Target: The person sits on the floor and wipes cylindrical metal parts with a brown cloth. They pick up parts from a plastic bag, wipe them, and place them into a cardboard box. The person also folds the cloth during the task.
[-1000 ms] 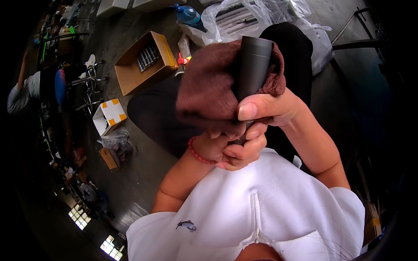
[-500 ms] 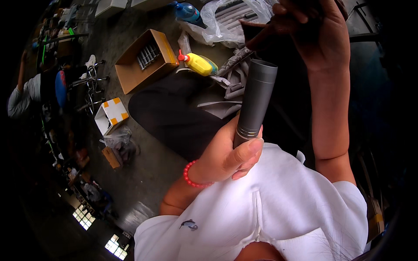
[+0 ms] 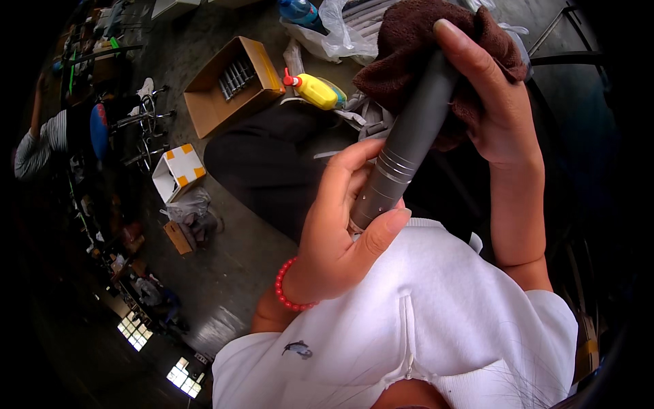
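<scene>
A dark grey metal tube (image 3: 398, 160) with bright rings round its lower part slants up to the right in front of my chest. Its lower end lies in my left hand (image 3: 344, 228), fingers behind it and thumb in front. A brown cloth (image 3: 395, 54) covers the tube's far end, bunched in my right hand (image 3: 487, 95). The right thumb lies over the cloth and tube end, while the other fingers are mostly hidden behind the cloth.
Ahead on the left stands an open cardboard box (image 3: 208, 102) holding several metal rods. Beside it lies a yellow bottle (image 3: 317, 92) with a red top. Clear plastic bags (image 3: 340, 34) and a blue bottle (image 3: 300, 12) sit at the back. A white box (image 3: 178, 170) with orange tape stands left of my dark-trousered leg.
My right hand has come down with the brown cloth onto the tube's far end. The tube has tilted further right, and my left hand now shows more of its ringed lower part.
</scene>
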Demonstrator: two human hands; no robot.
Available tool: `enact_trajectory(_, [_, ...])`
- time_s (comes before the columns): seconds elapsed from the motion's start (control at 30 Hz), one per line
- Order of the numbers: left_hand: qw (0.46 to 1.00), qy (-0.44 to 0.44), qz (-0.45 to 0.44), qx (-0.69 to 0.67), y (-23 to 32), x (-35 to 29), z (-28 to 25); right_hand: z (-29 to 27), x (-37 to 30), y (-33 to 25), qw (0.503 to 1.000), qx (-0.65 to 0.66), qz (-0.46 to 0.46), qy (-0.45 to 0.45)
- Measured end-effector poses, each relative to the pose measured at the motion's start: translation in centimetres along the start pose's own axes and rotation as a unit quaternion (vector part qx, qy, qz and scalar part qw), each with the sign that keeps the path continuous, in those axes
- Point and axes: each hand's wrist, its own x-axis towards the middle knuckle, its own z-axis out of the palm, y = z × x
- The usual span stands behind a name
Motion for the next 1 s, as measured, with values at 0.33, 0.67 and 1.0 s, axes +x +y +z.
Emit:
enact_trajectory(0.33, [0.941, 0.119, 0.251, 0.194, -1.2, 0.0, -0.7, 0.4, -0.9, 0.5, 0.995, 0.034, -0.039, 0.089])
enact_trajectory(0.67, [0.974, 0.120, 0.155, -0.113, -0.6, -0.2, 0.3, 0.4, -1.1, 0.6, 0.989, -0.074, -0.094, 0.091])
enact_trajectory(1.0, [0.959, -0.067, -0.161, -0.224, 0.4, -0.3, -1.4, 0.5, -0.5, 0.9, 0.981, -0.109, -0.135, 0.088])
